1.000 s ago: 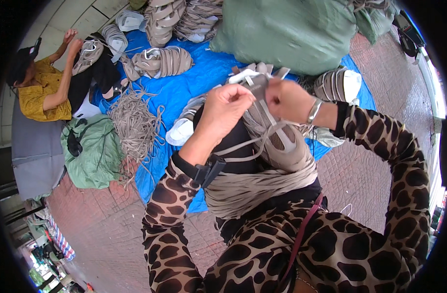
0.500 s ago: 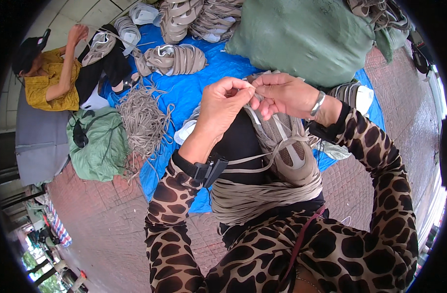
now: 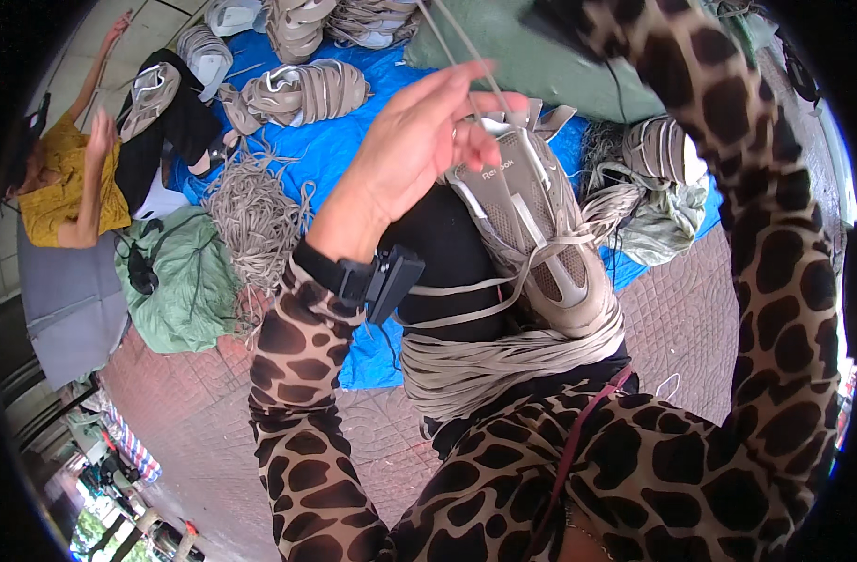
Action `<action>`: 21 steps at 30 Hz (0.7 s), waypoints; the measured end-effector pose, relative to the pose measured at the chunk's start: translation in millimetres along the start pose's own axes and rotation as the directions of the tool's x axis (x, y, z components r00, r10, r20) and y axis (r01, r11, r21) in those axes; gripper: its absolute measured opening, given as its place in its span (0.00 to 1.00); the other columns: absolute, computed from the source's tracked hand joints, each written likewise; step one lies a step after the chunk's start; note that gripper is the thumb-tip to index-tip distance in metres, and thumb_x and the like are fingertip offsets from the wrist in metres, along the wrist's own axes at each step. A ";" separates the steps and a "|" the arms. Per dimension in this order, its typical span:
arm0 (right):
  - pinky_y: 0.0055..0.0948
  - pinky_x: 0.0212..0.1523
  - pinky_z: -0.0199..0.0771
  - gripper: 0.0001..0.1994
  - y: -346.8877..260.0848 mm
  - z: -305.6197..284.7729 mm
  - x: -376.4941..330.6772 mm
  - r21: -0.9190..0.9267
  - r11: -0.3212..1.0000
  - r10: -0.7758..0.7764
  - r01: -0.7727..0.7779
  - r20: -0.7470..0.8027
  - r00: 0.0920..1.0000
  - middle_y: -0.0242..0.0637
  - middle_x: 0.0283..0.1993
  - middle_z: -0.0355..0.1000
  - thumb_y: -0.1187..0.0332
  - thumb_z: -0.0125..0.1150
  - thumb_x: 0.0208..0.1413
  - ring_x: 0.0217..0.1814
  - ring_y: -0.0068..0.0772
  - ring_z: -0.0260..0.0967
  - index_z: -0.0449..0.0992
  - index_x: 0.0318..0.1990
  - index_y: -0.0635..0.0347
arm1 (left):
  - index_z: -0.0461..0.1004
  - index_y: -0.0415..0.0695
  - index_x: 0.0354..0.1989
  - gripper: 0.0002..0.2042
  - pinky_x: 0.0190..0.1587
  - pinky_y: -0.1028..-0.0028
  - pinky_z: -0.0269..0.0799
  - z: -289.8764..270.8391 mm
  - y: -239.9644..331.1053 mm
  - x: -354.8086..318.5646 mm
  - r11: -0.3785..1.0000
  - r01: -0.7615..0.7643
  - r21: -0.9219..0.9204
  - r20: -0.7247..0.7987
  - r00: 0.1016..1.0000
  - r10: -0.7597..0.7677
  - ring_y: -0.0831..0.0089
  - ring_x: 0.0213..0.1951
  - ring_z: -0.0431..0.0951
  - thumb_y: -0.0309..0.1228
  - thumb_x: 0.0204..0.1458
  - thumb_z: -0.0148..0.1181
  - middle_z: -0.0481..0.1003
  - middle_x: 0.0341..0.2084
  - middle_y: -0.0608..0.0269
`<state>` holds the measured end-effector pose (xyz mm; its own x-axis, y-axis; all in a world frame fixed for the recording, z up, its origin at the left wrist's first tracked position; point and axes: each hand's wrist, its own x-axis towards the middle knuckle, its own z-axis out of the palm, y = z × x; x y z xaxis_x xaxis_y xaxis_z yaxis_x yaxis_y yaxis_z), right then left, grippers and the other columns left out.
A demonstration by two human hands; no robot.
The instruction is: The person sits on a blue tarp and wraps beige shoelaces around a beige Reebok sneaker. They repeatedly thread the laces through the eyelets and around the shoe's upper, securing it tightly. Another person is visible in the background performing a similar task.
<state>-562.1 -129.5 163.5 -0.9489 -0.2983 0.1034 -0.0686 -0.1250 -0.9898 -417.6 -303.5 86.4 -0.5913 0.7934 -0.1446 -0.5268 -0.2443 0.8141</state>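
A beige-grey mesh sneaker (image 3: 531, 211) lies across my lap, toe towards me, with a loose lace tied round its front. Close above its tongue end is my left hand (image 3: 438, 136), palm turned to the right, fingers apart and slightly curled. Two strands of a flat beige shoelace (image 3: 464, 42) run past these fingers from the shoe up to the top edge. My right arm reaches up to the top edge, where the hand is out of sight. A thick bundle of beige laces (image 3: 503, 365) lies across my thighs.
A blue tarp (image 3: 354, 169) carries stacked beige shoes (image 3: 307, 92) and a lace heap (image 3: 251, 211). Beyond is a large green sack (image 3: 541, 61); a green bag (image 3: 180, 281) lies left. A person in a yellow shirt (image 3: 82, 192) sits far left with a shoe on the lap.
My right hand has left the lace ends at the shoe and gone up out of view. The lace strands now stretch upward. My left hand has moved left and its fingers have spread.
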 end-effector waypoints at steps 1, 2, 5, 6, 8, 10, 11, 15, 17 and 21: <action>0.30 0.38 0.79 0.10 -15.5 0.7 16.3 -0.010 0.999 -0.050 0.049 -0.099 0.994 0.38 0.30 0.72 0.74 0.45 0.66 0.30 0.32 0.72 0.72 0.33 0.68 | 0.58 0.35 0.66 0.23 0.32 0.76 0.72 -8.6 7.4 9.3 0.995 -0.062 0.083 -0.037 0.997 0.065 0.73 0.30 0.76 0.32 0.66 0.48 0.73 0.52 0.48; 0.31 0.39 0.79 0.10 -18.4 -10.4 24.7 0.084 0.994 -0.054 0.066 -0.140 0.989 0.38 0.30 0.72 0.74 0.45 0.67 0.32 0.32 0.73 0.71 0.35 0.68 | 0.57 0.35 0.66 0.24 0.32 0.75 0.72 -18.6 20.2 18.3 0.977 -0.126 0.169 -0.061 0.989 0.138 0.72 0.30 0.76 0.33 0.65 0.50 0.73 0.52 0.48; 0.32 0.43 0.81 0.09 -9.2 -38.7 5.5 0.343 0.939 -0.024 0.028 -0.017 1.000 0.39 0.30 0.73 0.71 0.44 0.69 0.34 0.33 0.75 0.69 0.42 0.68 | 0.71 0.39 0.40 0.10 0.28 0.77 0.67 -39.0 66.9 30.6 0.900 -0.395 0.182 -0.218 0.877 0.429 0.77 0.22 0.68 0.33 0.66 0.48 0.71 0.27 0.65; 0.29 0.42 0.81 0.09 4.5 -40.6 -33.6 0.204 0.959 0.190 -0.195 0.043 0.981 0.37 0.30 0.73 0.70 0.45 0.69 0.33 0.30 0.75 0.70 0.40 0.65 | 0.71 0.39 0.41 0.10 0.27 0.77 0.67 -48.1 81.6 29.2 0.900 -0.409 0.151 -0.258 0.863 0.435 0.77 0.23 0.68 0.33 0.66 0.48 0.71 0.27 0.65; 0.24 0.24 0.81 0.13 6.6 4.4 -115.8 -0.345 0.646 0.754 -0.681 0.148 0.640 0.37 0.35 0.77 0.61 0.52 0.67 0.28 0.22 0.77 0.76 0.44 0.62 | 0.71 0.38 0.43 0.10 0.28 0.76 0.67 -61.4 92.5 20.6 0.897 -0.414 0.153 -0.279 0.853 0.441 0.77 0.24 0.68 0.33 0.66 0.47 0.71 0.28 0.64; 0.24 0.23 0.81 0.19 34.3 37.9 -163.8 -0.166 0.765 0.620 -0.622 0.448 0.644 0.39 0.35 0.77 0.56 0.52 0.67 0.28 0.25 0.78 0.76 0.44 0.66 | 0.71 0.38 0.43 0.11 0.27 0.77 0.66 -45.4 75.4 25.0 0.911 -0.365 0.193 -0.379 0.829 0.412 0.77 0.24 0.68 0.33 0.67 0.47 0.71 0.27 0.64; 0.23 0.23 0.80 0.18 37.5 31.7 -167.2 -0.186 0.816 0.571 -0.548 0.416 0.708 0.38 0.35 0.77 0.56 0.51 0.67 0.27 0.24 0.77 0.76 0.43 0.65 | 0.71 0.39 0.43 0.11 0.27 0.77 0.66 -25.7 65.0 36.7 0.921 -0.338 0.193 -0.395 0.832 0.388 0.77 0.24 0.67 0.33 0.67 0.47 0.71 0.27 0.64; 0.21 0.25 0.76 0.19 64.4 -33.2 -100.5 -0.136 0.991 0.059 -0.009 0.362 0.930 0.33 0.31 0.74 0.57 0.43 0.70 0.24 0.23 0.71 0.74 0.39 0.63 | 0.59 0.35 0.63 0.28 0.31 0.77 0.73 -10.4 27.3 9.1 0.747 -0.117 0.655 -0.474 0.707 0.526 0.72 0.29 0.77 0.36 0.59 0.61 0.75 0.46 0.50; 0.24 0.31 0.76 0.13 37.6 -33.9 -56.0 0.185 0.976 0.112 -0.118 0.040 0.993 0.30 0.27 0.71 0.67 0.43 0.70 0.25 0.25 0.68 0.72 0.35 0.62 | 0.66 0.41 0.56 0.24 0.29 0.75 0.71 -16.0 -3.7 -19.9 0.497 -0.013 0.868 -0.354 0.686 0.635 0.75 0.24 0.72 0.33 0.52 0.66 0.75 0.37 0.60; 0.26 0.31 0.75 0.13 35.1 -30.3 -35.0 0.158 0.980 0.144 -0.123 -0.131 0.981 0.31 0.27 0.69 0.67 0.43 0.69 0.26 0.26 0.67 0.71 0.35 0.63 | 0.73 0.48 0.33 0.10 0.20 0.64 0.65 52.0 -65.0 -68.8 0.407 0.238 0.882 -0.353 0.905 0.236 0.62 0.16 0.74 0.38 0.50 0.66 0.71 0.12 0.63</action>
<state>-540.6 -94.8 122.2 -0.9808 -0.1871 -0.0543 0.0984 -0.2351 -0.9670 -310.9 -313.2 72.7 -0.8754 0.4635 -0.1373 0.1832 0.5810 0.7930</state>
